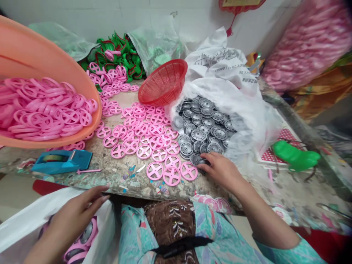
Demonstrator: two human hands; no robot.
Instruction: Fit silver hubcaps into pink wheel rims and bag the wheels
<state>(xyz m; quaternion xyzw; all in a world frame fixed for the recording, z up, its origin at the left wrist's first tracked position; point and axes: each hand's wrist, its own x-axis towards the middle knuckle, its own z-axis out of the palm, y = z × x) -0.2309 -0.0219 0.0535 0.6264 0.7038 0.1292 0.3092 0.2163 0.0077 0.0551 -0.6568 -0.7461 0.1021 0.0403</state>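
Both hands work low at the table's front edge. The right hand [221, 171] rests open, its fingers [205, 158] curved over the near edge of a heap of grey plastic wheel covers [205, 128], with no clear pinch on any one piece. The left hand [70, 220] hangs open below the edge, fingers loosely apart, at the mouth of a white plastic bag [24, 216] holding pink wheels with grey centres [88, 234].

The covers lie in a white printed sack [220, 69], just beside a spread of loose pink spoked wheels [144, 151] on a speckled, chipped worktop [110, 179] (scraps of coloured plastic are stuck all over it). An orange plastic basin [35, 47] tilts at the left, heaped with more pink wheels, and a red plastic strainer basket [162, 82] lies tipped between wheels and sack. A blue tape dispenser [62, 161] sits near the front edge.

Farther back, green plastic parts [115, 55] spill from a clear bag [156, 44]. At right, a green plastic piece [295, 156] lies on a red-and-white card [280, 150]. A red hanging ornament [239, 5] hangs on the white tiled wall [137, 18], beside a bulging bag of pink pieces [308, 44].
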